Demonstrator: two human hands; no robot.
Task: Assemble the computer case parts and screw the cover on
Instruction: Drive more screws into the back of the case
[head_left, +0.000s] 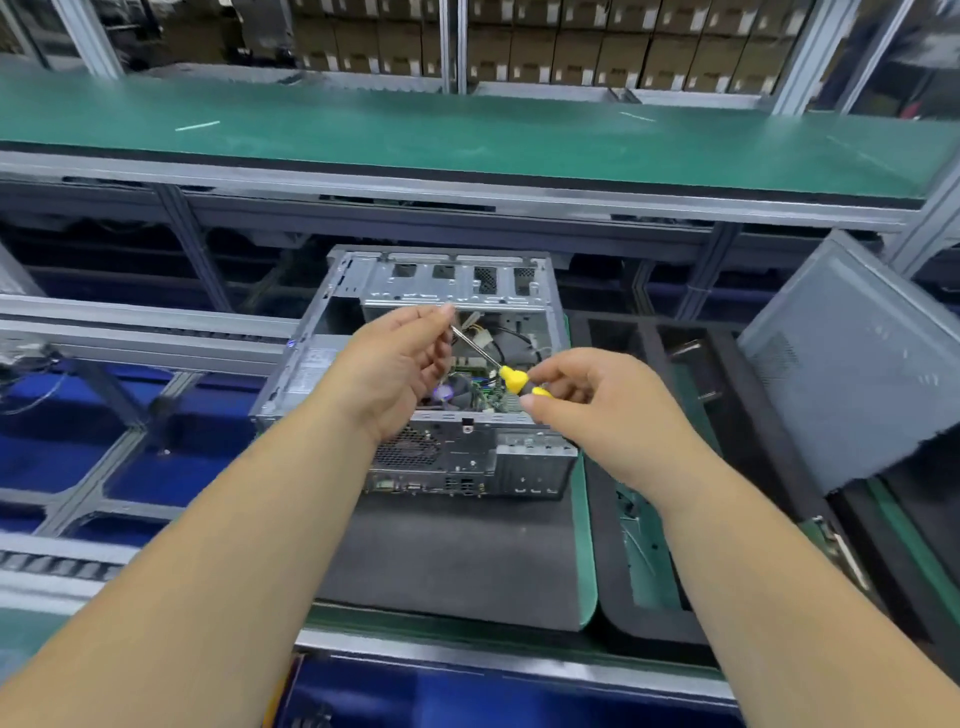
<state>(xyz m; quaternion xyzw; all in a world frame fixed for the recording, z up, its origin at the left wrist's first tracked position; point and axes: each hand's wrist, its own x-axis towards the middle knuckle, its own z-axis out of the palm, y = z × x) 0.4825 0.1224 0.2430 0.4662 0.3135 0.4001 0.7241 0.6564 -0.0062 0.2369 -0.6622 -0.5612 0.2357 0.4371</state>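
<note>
An open grey computer case (467, 457) lies on a dark mat (457, 561), its rear ports facing me and its board and cables exposed. My right hand (592, 400) grips the yellow handle of a screwdriver (511, 379) above the open case. The metal shaft slants up and left to my left hand (400, 358), whose fingertips pinch the shaft's tip near the drive cage (457, 283). Whether a screw sits at the tip is hidden by the fingers. The grey side cover (852, 379) leans tilted at the right, apart from the case.
A green-topped bench (467, 130) runs across the back with stacked cartons behind it. Aluminium conveyor rails (130, 332) stand at the left over blue bins. A black tray (639, 545) with green lining sits right of the mat, under the leaning cover.
</note>
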